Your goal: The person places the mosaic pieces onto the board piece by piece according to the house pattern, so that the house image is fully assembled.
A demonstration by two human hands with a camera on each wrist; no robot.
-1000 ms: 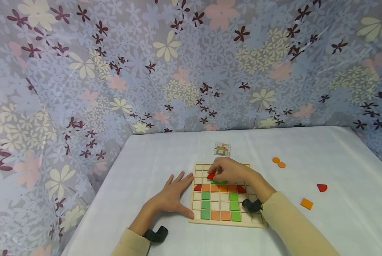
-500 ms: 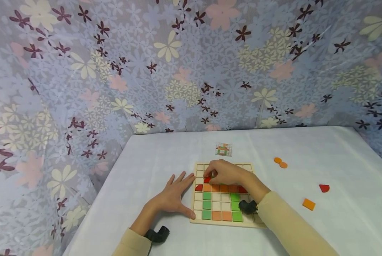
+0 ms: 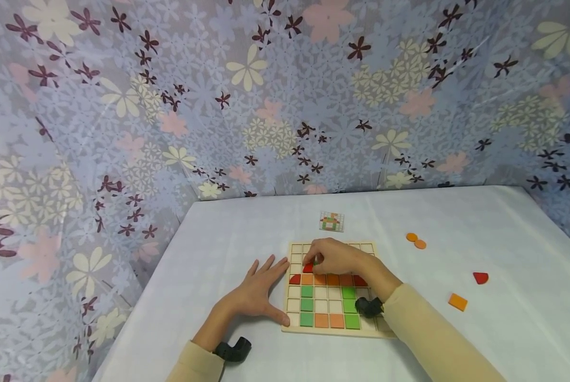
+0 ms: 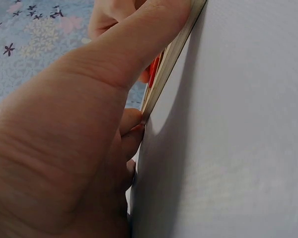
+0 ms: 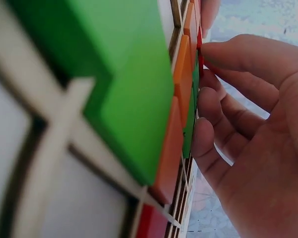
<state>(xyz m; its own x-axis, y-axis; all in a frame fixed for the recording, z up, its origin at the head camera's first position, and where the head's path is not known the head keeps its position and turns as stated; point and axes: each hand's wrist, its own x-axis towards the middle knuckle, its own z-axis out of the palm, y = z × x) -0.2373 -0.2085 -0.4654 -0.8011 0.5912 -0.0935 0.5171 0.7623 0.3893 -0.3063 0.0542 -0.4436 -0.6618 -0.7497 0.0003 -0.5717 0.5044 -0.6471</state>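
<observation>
A wooden grid board [image 3: 321, 306] lies on the white-covered table with colored tiles set in its cells. My right hand [image 3: 335, 259] reaches over its upper part. Thumb and fingertips pinch a red quarter-round tile [image 3: 308, 268] at a cell just above the orange row; the right wrist view shows this red tile [image 5: 200, 58] edge-on at the fingertips. Spread along the board's left side is my left hand [image 3: 258, 293], its thumb on the lower left corner and its fingertips at the left edge. Green tiles [image 3: 307, 305] fill a column on the left of the board.
A small printed pattern card [image 3: 331, 222] lies behind the board. To the right are two orange round tiles [image 3: 416, 241], a red quarter-round tile [image 3: 481, 278] and an orange square tile [image 3: 458, 302]. A flowered cloth [image 3: 275, 106] hangs behind the table.
My right hand has moved slightly left and toward me, bringing the red tile down to a cell above the orange row. My left hand stays at the board's edge.
</observation>
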